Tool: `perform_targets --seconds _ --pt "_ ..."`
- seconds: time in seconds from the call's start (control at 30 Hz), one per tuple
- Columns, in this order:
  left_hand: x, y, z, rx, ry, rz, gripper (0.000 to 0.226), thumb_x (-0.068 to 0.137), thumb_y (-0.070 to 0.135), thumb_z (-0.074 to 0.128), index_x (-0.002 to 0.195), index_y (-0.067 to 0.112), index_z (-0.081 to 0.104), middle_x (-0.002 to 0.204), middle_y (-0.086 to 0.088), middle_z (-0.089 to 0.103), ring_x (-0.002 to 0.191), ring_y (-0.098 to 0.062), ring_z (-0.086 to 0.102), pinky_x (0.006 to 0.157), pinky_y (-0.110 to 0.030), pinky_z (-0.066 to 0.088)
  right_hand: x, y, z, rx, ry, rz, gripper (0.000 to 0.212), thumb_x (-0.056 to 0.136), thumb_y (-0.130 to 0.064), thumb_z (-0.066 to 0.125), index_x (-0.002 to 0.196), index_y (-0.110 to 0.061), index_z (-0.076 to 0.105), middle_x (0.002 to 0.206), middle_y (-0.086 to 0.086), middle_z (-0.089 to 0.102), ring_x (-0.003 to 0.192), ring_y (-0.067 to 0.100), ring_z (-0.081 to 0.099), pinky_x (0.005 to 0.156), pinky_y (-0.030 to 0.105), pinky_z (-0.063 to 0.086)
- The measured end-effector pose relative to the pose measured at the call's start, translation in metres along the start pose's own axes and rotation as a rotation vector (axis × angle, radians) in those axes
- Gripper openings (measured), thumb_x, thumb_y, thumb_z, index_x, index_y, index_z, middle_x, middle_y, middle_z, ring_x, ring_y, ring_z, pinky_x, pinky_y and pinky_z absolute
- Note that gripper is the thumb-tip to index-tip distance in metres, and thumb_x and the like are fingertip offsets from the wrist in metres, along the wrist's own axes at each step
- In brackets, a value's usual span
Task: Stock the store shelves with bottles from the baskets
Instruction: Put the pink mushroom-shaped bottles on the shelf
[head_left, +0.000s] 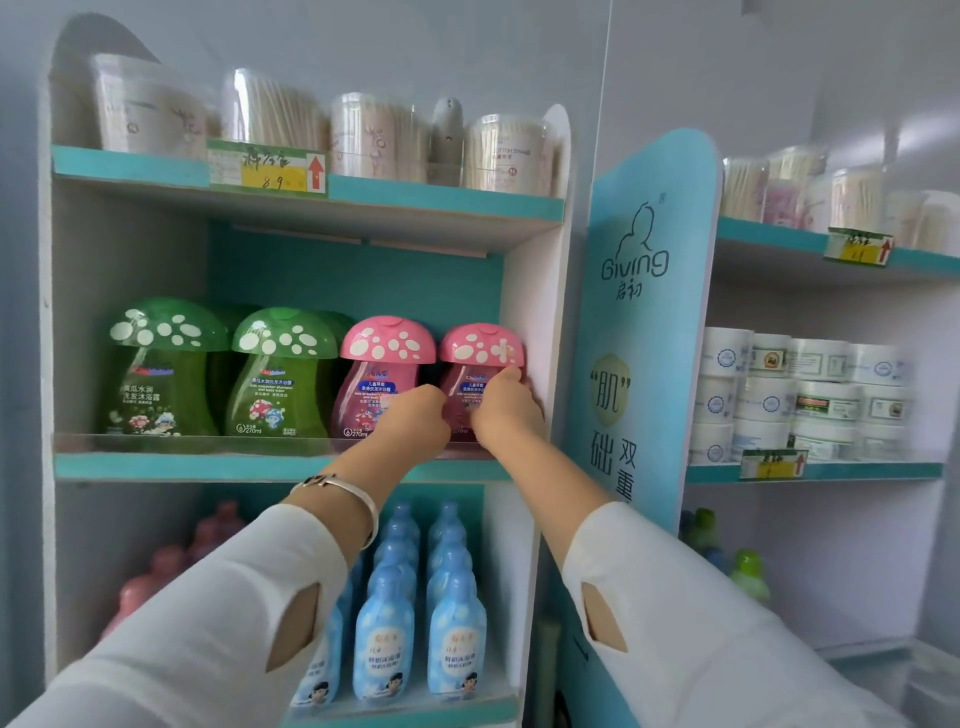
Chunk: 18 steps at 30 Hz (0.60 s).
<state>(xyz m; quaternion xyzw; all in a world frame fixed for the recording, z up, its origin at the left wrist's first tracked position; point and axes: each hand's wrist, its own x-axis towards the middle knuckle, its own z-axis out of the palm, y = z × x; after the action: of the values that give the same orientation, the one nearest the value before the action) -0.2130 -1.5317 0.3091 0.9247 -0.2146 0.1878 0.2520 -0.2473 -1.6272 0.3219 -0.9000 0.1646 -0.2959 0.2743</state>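
Middle shelf (182, 466), right end. The right pink bottle (480, 347) stands upright, long axis vertical, spotted mushroom cap on top, label facing out toward me. It sits hard by the white side wall of the unit, just beside the left pink bottle (387, 344), which stands the same way.

My right hand (506, 410) curls round the right flank of the right pink bottle; a fingertip reaches up to the underside of the cap. My left hand (415, 421) is at the gap between the two pink bottles, back of the hand toward me, fingers bent forward and out of sight. I cannot tell whether they grip anything. A bracelet (343, 491) sits on that wrist.

Both hands cover the lower half of the right pink bottle, and part of its label. Left along the shelf, two green bottles (166, 332) head rows that run back, dim behind. On the shelf below, blue bottles (382, 639) are partly hidden by my sleeves.
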Motion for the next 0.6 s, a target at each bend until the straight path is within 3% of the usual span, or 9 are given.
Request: perform_targets --seconds 0.07,0.23,0.37,0.47,0.6 --pt "-0.002 0.001 0.000 0.031 -0.029 0.004 0.025 0.093 0.007 0.040 0.113 0.001 0.054 0.112 -0.018 0.060 0.101 -0.035 0.056 0.077 -0.034 0.041 -0.003 0.001 0.001 -0.080 -0.004 -0.027 0.055 0.095 -0.013 0.049 0.141 0.000 0.022 0.136 0.018 0.045 0.122 0.036 0.048 0.097 0.041 0.041" --pt "-0.008 0.004 -0.002 0.025 -0.014 0.042 0.033 0.093 0.005 0.038 0.124 0.004 0.050 0.122 -0.017 0.058 0.109 -0.035 0.054 0.086 -0.036 0.042 -0.008 0.002 -0.002 -0.117 -0.029 -0.035 0.064 0.091 -0.015 0.057 0.141 0.003 0.022 0.136 0.020 0.045 0.124 0.036 0.047 0.099 0.039 0.039" --pt "-0.012 0.004 -0.002 0.010 0.043 0.067 0.044 0.091 0.001 0.039 0.134 0.008 0.043 0.124 -0.018 0.054 0.108 -0.037 0.054 0.087 -0.041 0.044 -0.017 0.005 -0.005 -0.152 0.021 -0.157 0.059 0.089 -0.014 0.058 0.139 -0.009 0.028 0.129 0.016 0.040 0.113 0.037 0.051 0.089 0.040 0.043" --pt "-0.012 0.003 -0.001 0.007 0.057 0.088 0.050 0.090 -0.001 0.039 0.138 0.012 0.040 0.125 -0.019 0.051 0.107 -0.039 0.055 0.087 -0.043 0.045 -0.017 0.006 -0.006 -0.288 -0.064 -0.205 0.042 0.090 -0.016 0.052 0.130 -0.018 0.041 0.123 0.011 0.034 0.099 0.035 0.055 0.076 0.035 0.041" --pt "-0.012 0.006 -0.003 0.042 0.044 0.099 0.049 0.090 -0.002 0.038 0.136 0.014 0.044 0.126 -0.017 0.054 0.109 -0.036 0.054 0.086 -0.039 0.044 -0.007 0.004 -0.006 -0.296 -0.163 -0.151 0.043 0.092 -0.019 0.050 0.134 -0.027 0.043 0.130 0.010 0.028 0.102 0.035 0.054 0.083 0.034 0.043"
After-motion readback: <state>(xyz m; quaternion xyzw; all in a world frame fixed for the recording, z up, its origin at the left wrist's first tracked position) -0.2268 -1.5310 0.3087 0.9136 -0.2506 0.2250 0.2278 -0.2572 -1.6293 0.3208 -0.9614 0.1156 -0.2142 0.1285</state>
